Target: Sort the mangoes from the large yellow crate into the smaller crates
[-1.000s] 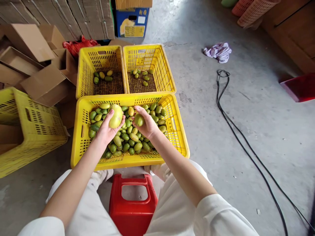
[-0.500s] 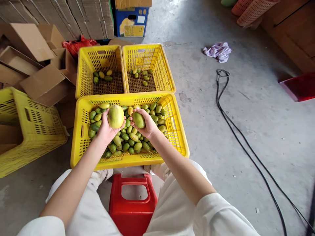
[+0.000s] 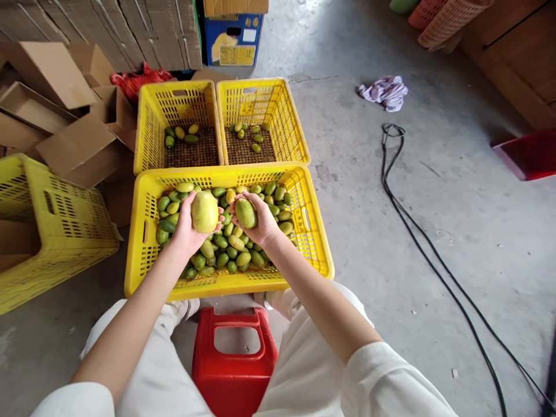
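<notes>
My left hand (image 3: 187,225) is closed around a large pale yellow-green fruit (image 3: 204,212), smooth and rounded like a mango. In my right hand (image 3: 262,223) rests a smaller, greener oval fruit (image 3: 246,213), its fingers curled about it. Both hands hover side by side over a wide yellow crate (image 3: 230,285), a small gap between the two fruits. Many green and yellowish oval fruits (image 3: 233,253) lie heaped in that crate beneath them; my hands and forearms hide part of the heap.
Behind stand two yellow crates, left (image 3: 150,130) and right (image 3: 295,136), each holding several small fruits. A yellow crate (image 3: 73,217) and cardboard boxes (image 3: 78,147) lie to the left. A red stool (image 3: 234,370) sits between my legs. Black cable (image 3: 417,231) runs along the floor at right.
The large fruit in my left hand has shifted very slightly downward. My right hand and its fruit have hardly moved.
</notes>
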`<control>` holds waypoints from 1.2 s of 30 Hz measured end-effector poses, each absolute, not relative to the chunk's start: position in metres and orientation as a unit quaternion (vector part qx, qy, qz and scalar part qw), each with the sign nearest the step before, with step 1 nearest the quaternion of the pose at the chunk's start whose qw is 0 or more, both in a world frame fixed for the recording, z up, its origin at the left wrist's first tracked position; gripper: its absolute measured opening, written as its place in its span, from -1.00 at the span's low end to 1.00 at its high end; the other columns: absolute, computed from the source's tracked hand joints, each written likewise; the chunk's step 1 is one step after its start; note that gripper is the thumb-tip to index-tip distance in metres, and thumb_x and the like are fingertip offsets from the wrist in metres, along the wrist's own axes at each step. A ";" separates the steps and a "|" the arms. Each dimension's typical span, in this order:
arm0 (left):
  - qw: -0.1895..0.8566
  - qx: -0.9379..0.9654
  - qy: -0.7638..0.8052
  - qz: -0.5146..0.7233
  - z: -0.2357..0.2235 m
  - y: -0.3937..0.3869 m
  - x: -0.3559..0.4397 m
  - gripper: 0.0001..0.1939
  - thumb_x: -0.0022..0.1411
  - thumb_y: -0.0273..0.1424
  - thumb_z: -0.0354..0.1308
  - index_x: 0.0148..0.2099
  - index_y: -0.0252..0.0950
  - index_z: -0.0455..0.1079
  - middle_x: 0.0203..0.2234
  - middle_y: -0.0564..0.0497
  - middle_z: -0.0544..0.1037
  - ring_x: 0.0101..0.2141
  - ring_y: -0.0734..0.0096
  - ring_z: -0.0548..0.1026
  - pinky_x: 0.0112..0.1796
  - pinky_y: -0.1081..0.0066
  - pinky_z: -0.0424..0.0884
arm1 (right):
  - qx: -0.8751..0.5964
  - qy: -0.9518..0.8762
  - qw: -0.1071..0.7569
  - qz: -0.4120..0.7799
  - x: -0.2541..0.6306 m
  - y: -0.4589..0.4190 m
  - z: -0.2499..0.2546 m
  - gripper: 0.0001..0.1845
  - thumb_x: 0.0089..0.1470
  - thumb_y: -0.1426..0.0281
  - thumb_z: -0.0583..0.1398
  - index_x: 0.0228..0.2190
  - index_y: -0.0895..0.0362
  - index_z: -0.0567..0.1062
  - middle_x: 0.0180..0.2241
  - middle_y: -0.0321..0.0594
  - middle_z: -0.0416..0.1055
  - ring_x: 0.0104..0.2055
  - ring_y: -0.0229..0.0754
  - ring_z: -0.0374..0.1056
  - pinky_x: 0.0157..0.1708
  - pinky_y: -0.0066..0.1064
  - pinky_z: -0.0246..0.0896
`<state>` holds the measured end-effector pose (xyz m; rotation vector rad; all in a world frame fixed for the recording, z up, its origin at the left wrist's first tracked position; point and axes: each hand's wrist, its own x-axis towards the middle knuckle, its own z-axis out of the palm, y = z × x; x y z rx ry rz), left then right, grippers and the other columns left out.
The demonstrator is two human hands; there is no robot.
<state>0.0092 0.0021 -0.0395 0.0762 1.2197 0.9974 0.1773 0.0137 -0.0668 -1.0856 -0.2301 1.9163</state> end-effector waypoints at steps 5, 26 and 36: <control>0.675 0.071 0.566 0.469 -0.039 -0.003 0.010 -0.69 0.42 -0.09 0.44 -0.06 -0.23 0.61 -0.24 -0.01 0.71 -0.38 0.40 0.61 -0.38 0.48 0.61 | -0.426 -0.088 0.450 0.780 0.179 0.014 -0.064 -0.59 0.25 0.06 0.54 -0.38 -0.03 0.51 -0.42 -0.32 0.47 -0.33 -0.14 0.42 -0.36 -0.33 0.51; 0.637 0.089 0.584 0.496 0.001 -0.041 0.002 -0.81 0.45 -0.25 0.49 -0.04 -0.23 0.64 -0.21 -0.07 0.74 -0.32 0.34 0.68 -0.32 0.45 0.66 | -0.498 -0.024 0.391 0.773 0.191 -0.013 -0.027 -0.81 0.33 0.43 0.40 -0.32 0.05 0.52 -0.44 -0.39 0.51 -0.50 -0.30 0.35 -0.55 -0.54 0.35; 0.633 0.046 0.593 0.495 -0.001 -0.057 -0.015 -0.62 0.62 -0.03 0.26 0.03 -0.27 0.60 -0.30 -0.11 0.73 -0.34 0.22 0.73 -0.24 0.26 0.76 | -0.458 0.021 0.483 0.746 0.203 -0.036 -0.009 -0.85 0.43 0.37 0.40 -0.26 0.06 0.61 -0.34 -0.27 0.67 -0.33 -0.23 0.61 -0.22 -0.46 0.65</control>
